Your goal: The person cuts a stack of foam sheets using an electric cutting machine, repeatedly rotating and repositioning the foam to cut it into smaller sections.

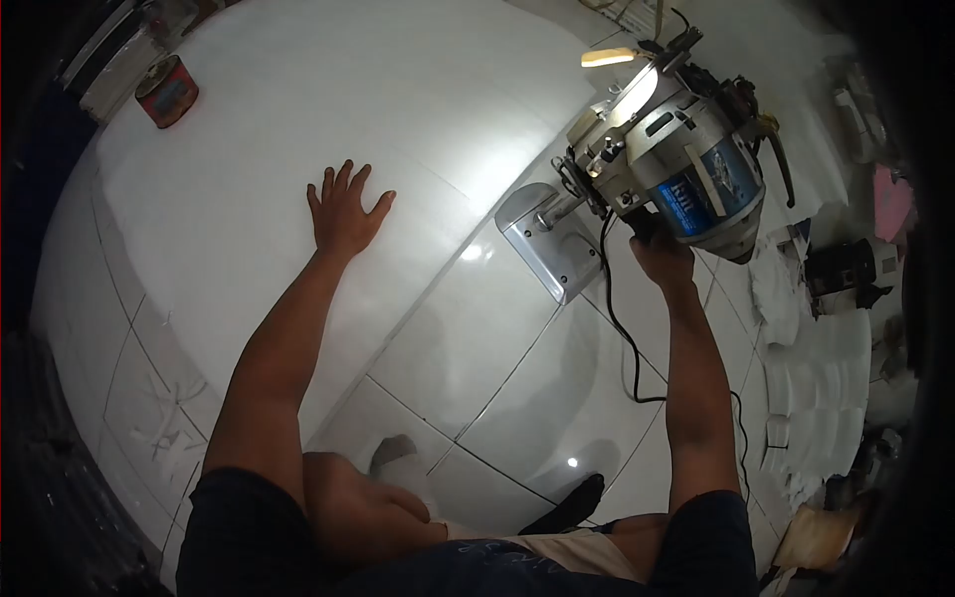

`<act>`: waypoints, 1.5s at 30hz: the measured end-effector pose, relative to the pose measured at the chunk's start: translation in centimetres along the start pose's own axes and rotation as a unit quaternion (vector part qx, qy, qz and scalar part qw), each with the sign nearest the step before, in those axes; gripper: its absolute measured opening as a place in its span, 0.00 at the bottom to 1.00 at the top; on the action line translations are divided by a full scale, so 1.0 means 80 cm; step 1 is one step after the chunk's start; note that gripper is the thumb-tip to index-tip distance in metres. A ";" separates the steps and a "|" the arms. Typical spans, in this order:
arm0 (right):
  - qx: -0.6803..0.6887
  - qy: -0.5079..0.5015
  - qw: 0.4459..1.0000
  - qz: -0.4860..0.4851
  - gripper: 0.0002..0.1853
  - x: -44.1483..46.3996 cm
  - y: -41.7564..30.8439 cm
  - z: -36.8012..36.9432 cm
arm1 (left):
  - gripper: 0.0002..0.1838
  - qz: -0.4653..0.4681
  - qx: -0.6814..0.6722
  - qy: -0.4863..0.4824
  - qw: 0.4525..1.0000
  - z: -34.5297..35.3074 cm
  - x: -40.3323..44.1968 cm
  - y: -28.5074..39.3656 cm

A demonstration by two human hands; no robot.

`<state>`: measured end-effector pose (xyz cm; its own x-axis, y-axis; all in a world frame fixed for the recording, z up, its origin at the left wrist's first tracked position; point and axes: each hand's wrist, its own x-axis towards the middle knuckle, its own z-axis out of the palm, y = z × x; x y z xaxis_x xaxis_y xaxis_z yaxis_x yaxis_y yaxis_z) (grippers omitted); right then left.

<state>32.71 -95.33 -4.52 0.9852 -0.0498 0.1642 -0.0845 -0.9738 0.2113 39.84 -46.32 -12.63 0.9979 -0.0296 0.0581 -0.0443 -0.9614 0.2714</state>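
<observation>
My left hand [345,214] lies with fingers spread on a broad white sheet of fabric [259,119] on the tiled floor. On the right, my right hand [662,254] is wrapped round the dark handle of an electric cloth cutting machine [696,169]; part of the fingers is hidden behind its motor housing. The machine's metal base plate [552,244] sits by the fabric's edge, mostly over the tiles. A lit lamp on the machine brightens the fabric beside it. I cannot see the blade clearly.
A black cord [622,338] runs from the machine past my right forearm. A red tin [167,92] stands on the fabric's far left corner. Stacked white cloth pieces [821,383] lie at the right, near a black box-like object [841,269] and a pink piece [892,204].
</observation>
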 end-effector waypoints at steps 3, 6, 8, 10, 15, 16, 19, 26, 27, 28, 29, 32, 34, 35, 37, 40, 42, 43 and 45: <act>0.012 -0.058 0.997 0.039 0.23 0.029 0.008 0.002 | 0.37 -0.003 -0.004 0.004 1.000 0.006 -0.005 -0.001; 0.031 -0.196 0.974 0.109 0.23 0.055 -0.013 0.052 | 0.37 -0.010 -0.004 -0.040 0.999 0.061 -0.012 -0.013; 0.026 -0.233 0.961 0.146 0.25 0.068 -0.007 0.087 | 0.36 -0.009 -0.008 -0.044 0.999 0.085 -0.019 -0.014; 0.044 -0.240 0.960 0.140 0.26 0.078 0.012 0.117 | 0.36 0.009 0.000 -0.027 1.000 0.094 -0.022 -0.013; 0.130 -0.290 0.946 0.059 0.34 0.094 0.066 0.145 | 0.34 0.008 -0.048 -0.026 0.998 0.078 -0.024 -0.014; 0.133 -0.282 0.949 0.055 0.34 0.095 0.060 0.139 | 0.34 0.017 -0.049 -0.007 0.999 0.077 -0.028 -0.016; 0.177 -0.275 0.941 0.084 0.35 0.085 0.049 0.115 | 0.34 0.015 -0.049 -0.031 0.998 0.073 -0.023 -0.019; 0.339 -0.305 0.872 0.176 0.26 0.072 0.031 0.106 | 0.33 0.002 -0.032 -0.052 0.998 0.068 -0.028 -0.022; 0.132 -0.109 0.984 -0.040 0.26 0.060 0.043 0.134 | 0.33 0.005 -0.028 -0.061 0.998 0.064 -0.026 -0.019; -0.098 0.108 0.959 -0.241 0.27 0.052 0.048 0.145 | 0.33 0.001 -0.016 -0.072 0.997 0.061 -0.025 -0.013; -0.087 0.113 0.964 -0.224 0.27 0.046 0.054 0.159 | 0.33 0.014 0.001 -0.070 0.997 0.063 -0.026 -0.010; 0.117 -0.265 0.956 0.044 0.28 0.069 0.017 0.090 | 0.33 0.010 0.033 -0.097 0.995 0.062 -0.028 0.001; 0.184 -0.243 0.952 0.030 0.27 0.064 0.026 0.095 | 0.33 0.011 0.057 -0.119 0.991 0.064 -0.030 0.007; 0.233 -0.220 0.947 0.009 0.27 0.063 0.030 0.100 | 0.34 0.002 0.065 -0.142 0.988 0.066 -0.031 0.007; 0.260 -0.246 0.934 -0.002 0.28 0.058 0.033 0.106 | 0.35 -0.005 0.097 -0.167 0.981 0.053 -0.020 0.021; 0.366 -0.142 0.915 -0.095 0.27 0.068 0.046 0.142 | 0.38 -0.002 0.211 -0.307 0.928 0.023 0.015 0.049; 0.346 -0.263 0.886 -0.161 0.31 0.084 0.055 0.125 | 0.37 -0.008 0.260 -0.325 0.909 0.015 0.032 0.066; 0.353 -0.261 0.882 -0.171 0.31 0.086 0.062 0.131 | 0.37 -0.010 0.294 -0.354 0.888 0.009 0.042 0.077; 0.457 -0.239 0.841 -0.163 0.34 0.079 0.058 0.148 | 0.35 -0.013 0.295 -0.321 0.900 0.009 0.058 0.093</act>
<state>40.32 -102.77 -13.94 0.8994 0.3825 -0.2114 0.1369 -0.7059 -0.6950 44.22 -53.83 -11.07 0.8282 0.0251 -0.5599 -0.1767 -0.9363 -0.3034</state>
